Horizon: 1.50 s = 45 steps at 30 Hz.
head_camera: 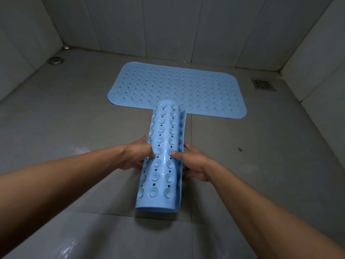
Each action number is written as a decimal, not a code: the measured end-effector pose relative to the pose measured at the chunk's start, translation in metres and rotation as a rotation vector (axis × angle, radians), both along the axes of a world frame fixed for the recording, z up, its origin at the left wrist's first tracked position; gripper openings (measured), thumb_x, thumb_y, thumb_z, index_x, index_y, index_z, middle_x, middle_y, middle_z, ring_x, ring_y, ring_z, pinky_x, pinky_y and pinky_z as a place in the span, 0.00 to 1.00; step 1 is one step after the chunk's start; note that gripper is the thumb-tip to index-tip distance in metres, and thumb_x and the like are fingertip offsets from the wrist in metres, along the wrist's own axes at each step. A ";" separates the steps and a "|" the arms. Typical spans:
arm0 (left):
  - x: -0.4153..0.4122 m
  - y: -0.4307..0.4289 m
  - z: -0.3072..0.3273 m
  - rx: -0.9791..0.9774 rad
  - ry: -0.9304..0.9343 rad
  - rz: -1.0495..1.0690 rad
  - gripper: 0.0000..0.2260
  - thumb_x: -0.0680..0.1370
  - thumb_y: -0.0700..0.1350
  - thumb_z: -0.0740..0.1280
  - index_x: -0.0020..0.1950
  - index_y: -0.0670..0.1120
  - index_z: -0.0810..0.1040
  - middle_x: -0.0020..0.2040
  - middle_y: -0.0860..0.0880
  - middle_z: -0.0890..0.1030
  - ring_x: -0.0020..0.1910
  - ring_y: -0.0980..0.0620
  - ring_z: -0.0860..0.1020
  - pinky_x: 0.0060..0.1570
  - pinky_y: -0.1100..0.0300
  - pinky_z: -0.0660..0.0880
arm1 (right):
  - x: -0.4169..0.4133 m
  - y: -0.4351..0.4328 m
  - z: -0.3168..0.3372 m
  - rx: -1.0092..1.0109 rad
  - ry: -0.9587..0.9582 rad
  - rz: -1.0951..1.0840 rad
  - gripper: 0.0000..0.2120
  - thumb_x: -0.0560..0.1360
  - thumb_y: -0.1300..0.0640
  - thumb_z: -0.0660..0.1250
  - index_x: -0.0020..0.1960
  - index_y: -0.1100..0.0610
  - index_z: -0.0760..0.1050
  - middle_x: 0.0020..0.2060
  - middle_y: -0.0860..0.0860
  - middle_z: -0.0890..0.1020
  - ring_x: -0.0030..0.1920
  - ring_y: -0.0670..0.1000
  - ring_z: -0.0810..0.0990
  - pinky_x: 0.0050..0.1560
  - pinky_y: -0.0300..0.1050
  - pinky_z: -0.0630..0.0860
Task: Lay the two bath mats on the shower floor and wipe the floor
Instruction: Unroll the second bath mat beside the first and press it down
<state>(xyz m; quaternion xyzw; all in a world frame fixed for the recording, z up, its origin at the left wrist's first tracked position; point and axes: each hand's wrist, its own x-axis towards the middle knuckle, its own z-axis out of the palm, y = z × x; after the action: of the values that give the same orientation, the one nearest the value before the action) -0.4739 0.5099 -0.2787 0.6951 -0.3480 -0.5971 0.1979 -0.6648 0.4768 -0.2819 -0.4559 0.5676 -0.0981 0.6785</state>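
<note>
One light blue bath mat lies flat on the grey shower floor near the back wall, its holes facing up. A second blue mat is rolled into a tube with its suction cups outward, held above the floor and pointing away from me. My left hand grips the roll's left side, thumb on top. On the right side my right hand holds the roll and its loose edge. The roll's far end overlaps the flat mat's near edge in view.
A round metal drain sits in the back left corner and a square grated drain at the back right. Tiled walls close the floor on three sides. A wet sheen shows on the near floor.
</note>
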 end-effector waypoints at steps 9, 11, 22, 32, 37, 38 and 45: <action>-0.008 -0.016 -0.010 -0.160 -0.525 -0.264 0.47 0.74 0.56 0.73 0.81 0.55 0.43 0.79 0.43 0.55 0.76 0.41 0.63 0.72 0.50 0.65 | 0.012 0.006 -0.010 -0.383 0.385 0.098 0.38 0.77 0.61 0.59 0.82 0.51 0.44 0.78 0.56 0.55 0.73 0.60 0.66 0.65 0.48 0.70; -0.005 -0.016 -0.011 -0.195 -0.576 -0.271 0.47 0.74 0.54 0.73 0.81 0.55 0.43 0.80 0.43 0.53 0.75 0.40 0.64 0.72 0.50 0.66 | 0.016 0.009 -0.015 -0.429 0.503 0.196 0.37 0.77 0.60 0.61 0.81 0.51 0.47 0.79 0.57 0.45 0.76 0.63 0.59 0.72 0.56 0.66; 0.015 -0.007 -0.025 -0.293 -0.703 -0.404 0.44 0.72 0.68 0.67 0.80 0.61 0.46 0.81 0.43 0.47 0.77 0.38 0.60 0.75 0.48 0.60 | 0.000 0.014 -0.079 -0.602 0.884 0.726 0.35 0.82 0.36 0.45 0.80 0.49 0.33 0.79 0.55 0.34 0.79 0.59 0.36 0.76 0.64 0.38; 0.019 -0.012 -0.024 -0.324 -0.668 -0.390 0.48 0.69 0.57 0.73 0.80 0.61 0.44 0.81 0.44 0.45 0.76 0.39 0.62 0.73 0.52 0.64 | -0.025 0.009 -0.073 -0.530 0.908 0.698 0.35 0.83 0.38 0.47 0.80 0.49 0.32 0.79 0.55 0.33 0.79 0.59 0.36 0.77 0.62 0.39; 0.015 -0.014 -0.020 -0.316 -0.773 -0.481 0.33 0.74 0.52 0.60 0.79 0.60 0.53 0.80 0.42 0.47 0.73 0.35 0.66 0.70 0.47 0.68 | -0.024 0.006 -0.067 -0.550 0.999 0.656 0.35 0.83 0.45 0.53 0.81 0.54 0.36 0.78 0.59 0.33 0.79 0.62 0.35 0.76 0.67 0.39; 0.017 -0.016 -0.020 -0.319 -0.798 -0.479 0.30 0.75 0.53 0.58 0.78 0.58 0.56 0.79 0.42 0.52 0.70 0.35 0.69 0.67 0.46 0.70 | -0.016 0.008 -0.065 -0.574 0.978 0.639 0.36 0.82 0.48 0.56 0.81 0.54 0.38 0.79 0.58 0.34 0.79 0.62 0.35 0.75 0.69 0.40; 0.016 -0.017 -0.022 -0.349 -0.935 -0.456 0.38 0.69 0.63 0.71 0.72 0.52 0.58 0.72 0.42 0.62 0.61 0.35 0.74 0.58 0.43 0.75 | -0.004 0.020 -0.084 -0.576 0.844 0.587 0.34 0.81 0.35 0.46 0.80 0.43 0.35 0.79 0.52 0.33 0.79 0.57 0.34 0.72 0.71 0.37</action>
<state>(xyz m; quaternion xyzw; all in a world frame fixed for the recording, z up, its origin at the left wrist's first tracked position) -0.4579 0.4933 -0.3011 0.7503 -0.6344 -0.1858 0.0001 -0.6684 0.4964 -0.3659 -0.7594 0.5890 0.1336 0.2418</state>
